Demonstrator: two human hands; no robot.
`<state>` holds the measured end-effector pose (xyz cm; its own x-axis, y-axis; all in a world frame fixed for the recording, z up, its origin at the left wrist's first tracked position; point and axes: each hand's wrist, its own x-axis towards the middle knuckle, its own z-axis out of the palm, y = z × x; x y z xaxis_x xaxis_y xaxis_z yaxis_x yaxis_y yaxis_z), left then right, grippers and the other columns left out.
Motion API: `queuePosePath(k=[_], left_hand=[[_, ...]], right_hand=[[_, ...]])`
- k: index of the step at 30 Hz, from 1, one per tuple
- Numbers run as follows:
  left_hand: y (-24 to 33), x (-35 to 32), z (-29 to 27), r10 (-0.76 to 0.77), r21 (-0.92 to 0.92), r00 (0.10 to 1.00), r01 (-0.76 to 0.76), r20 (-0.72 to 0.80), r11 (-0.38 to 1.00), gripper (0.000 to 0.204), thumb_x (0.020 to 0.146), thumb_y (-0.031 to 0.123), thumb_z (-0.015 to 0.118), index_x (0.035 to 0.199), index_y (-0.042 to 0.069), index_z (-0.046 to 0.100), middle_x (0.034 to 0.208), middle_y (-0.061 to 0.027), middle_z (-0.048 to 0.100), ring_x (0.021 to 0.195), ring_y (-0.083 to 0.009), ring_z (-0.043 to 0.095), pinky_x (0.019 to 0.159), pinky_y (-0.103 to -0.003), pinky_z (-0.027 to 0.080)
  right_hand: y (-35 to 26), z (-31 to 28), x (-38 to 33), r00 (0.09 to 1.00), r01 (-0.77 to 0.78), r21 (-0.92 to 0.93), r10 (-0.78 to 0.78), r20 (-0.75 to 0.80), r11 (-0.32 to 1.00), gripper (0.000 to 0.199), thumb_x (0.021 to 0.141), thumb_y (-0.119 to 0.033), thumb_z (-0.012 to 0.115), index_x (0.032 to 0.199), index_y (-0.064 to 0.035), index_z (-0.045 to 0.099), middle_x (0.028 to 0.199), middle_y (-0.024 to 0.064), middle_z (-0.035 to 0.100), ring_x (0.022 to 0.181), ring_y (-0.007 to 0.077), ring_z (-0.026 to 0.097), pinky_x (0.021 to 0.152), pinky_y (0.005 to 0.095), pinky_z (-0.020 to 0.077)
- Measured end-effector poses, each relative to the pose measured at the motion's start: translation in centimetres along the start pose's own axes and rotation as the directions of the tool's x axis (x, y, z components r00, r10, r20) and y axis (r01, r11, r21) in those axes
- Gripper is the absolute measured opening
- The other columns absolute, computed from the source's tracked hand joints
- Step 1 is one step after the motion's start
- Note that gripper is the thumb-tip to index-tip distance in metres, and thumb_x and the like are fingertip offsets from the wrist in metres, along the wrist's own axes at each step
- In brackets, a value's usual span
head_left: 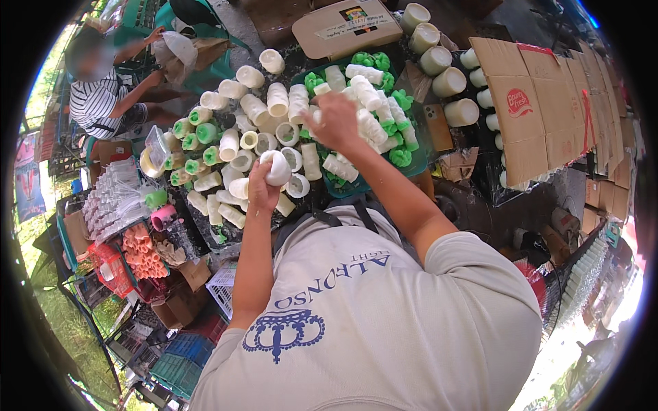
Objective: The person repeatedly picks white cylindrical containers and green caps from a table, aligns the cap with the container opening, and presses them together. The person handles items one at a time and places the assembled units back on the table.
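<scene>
My left hand (260, 191) is closed round a smooth white cup-shaped piece (275, 168), holding it above the near part of the table. My right hand (336, 125) reaches over a dark green tray (415, 166) heaped with cream-white, waxy-looking ribbed cylinders (371, 128) and green lumpy pieces (400, 157). Motion blurs its fingers, so whether they grip anything cannot be made out. A small pale piece (322, 89) shows just beyond these fingers. Left of the tray stand and lie many hollow white rings (291, 159) and cream cylinders (277, 100), some with green ends (200, 115).
A closed tan box (347, 29) lies beyond the tray. Large cream cylinders (449, 81), a phone (438, 127) and upright cardboard (548, 103) stand at the right. At the left are orange pieces (142, 251), clear plastic items (120, 195) and a seated person (103, 96) handling a bag.
</scene>
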<state>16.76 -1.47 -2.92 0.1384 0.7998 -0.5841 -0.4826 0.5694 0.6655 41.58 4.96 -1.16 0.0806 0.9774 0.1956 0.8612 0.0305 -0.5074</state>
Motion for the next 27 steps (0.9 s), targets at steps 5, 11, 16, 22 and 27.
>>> queuePosePath(k=[5, 11, 16, 22, 27], left_hand=[[1.0, 0.8, -0.5, -0.067, -0.213, 0.997, 0.072, 0.032, 0.974, 0.033, 0.098, 0.024, 0.054, 0.126, 0.008, 0.058, 0.118, -0.0099, 0.067, 0.107, -0.0279, 0.067, 0.095, -0.050, 0.056], [1.4, 1.2, -4.0, -0.005, -0.135, 0.994, 0.020, 0.106, 0.991, 0.033, 0.103, 0.031, 0.053, 0.124, 0.007, 0.062, 0.116, -0.0098, 0.070, 0.104, -0.0256, 0.070, 0.089, -0.041, 0.059], [1.2, 1.0, -3.5, 0.258, 0.159, 0.964, -0.246, -0.060, 0.956, 0.017, 0.095, 0.013, 0.064, 0.111, 0.007, 0.063, 0.103, -0.0075, 0.070, 0.088, -0.0194, 0.070, 0.076, -0.030, 0.059], [0.4, 0.8, -3.2, 0.692, 0.868, 0.716, -0.282, -0.092, 0.408, 0.018, 0.084, 0.008, 0.067, 0.096, 0.001, 0.056, 0.088, -0.0145, 0.066, 0.079, -0.0291, 0.064, 0.072, -0.037, 0.050], [-0.7, 2.5, -5.9, 0.534, 0.795, 0.845, -0.307, -0.026, 0.524, 0.033, 0.084, 0.005, 0.064, 0.113, -0.002, 0.050, 0.110, -0.0205, 0.060, 0.101, -0.0332, 0.062, 0.084, -0.041, 0.050]], right_hand=[[-5.8, 4.0, -4.0, 0.724, -0.525, 0.679, -0.150, 0.674, 0.513, 0.071, 0.100, -0.063, 0.048, 0.103, 0.0042, 0.071, 0.089, 0.0200, 0.071, 0.089, 0.0297, 0.069, 0.082, 0.0412, 0.0519], [-9.8, 2.5, -6.4, 0.761, -0.625, 0.777, -0.167, 0.627, 0.070, 0.047, 0.089, -0.046, 0.075, 0.105, -0.0024, 0.070, 0.089, 0.0005, 0.065, 0.079, 0.0123, 0.058, 0.071, 0.0332, 0.0470], [-11.1, 4.3, -7.3, 0.843, -0.529, 0.846, -0.073, 0.533, 0.063, 0.030, 0.075, -0.018, 0.084, 0.098, -0.0044, 0.069, 0.080, 0.0018, 0.064, 0.073, 0.0169, 0.059, 0.069, 0.0354, 0.0467], [-10.8, 4.6, -6.2, 0.956, 0.271, 0.435, -0.293, -0.017, 0.859, 0.021, 0.070, -0.012, 0.075, 0.083, -0.0059, 0.060, 0.075, 0.0138, 0.062, 0.075, 0.0346, 0.064, 0.065, 0.0422, 0.0471], [-11.8, 6.9, -4.4, 0.924, -0.159, 0.173, 0.085, 0.372, 0.972, 0.024, 0.073, -0.020, 0.076, 0.092, -0.0108, 0.063, 0.088, 0.0116, 0.072, 0.083, 0.0330, 0.071, 0.066, 0.0473, 0.0514]])
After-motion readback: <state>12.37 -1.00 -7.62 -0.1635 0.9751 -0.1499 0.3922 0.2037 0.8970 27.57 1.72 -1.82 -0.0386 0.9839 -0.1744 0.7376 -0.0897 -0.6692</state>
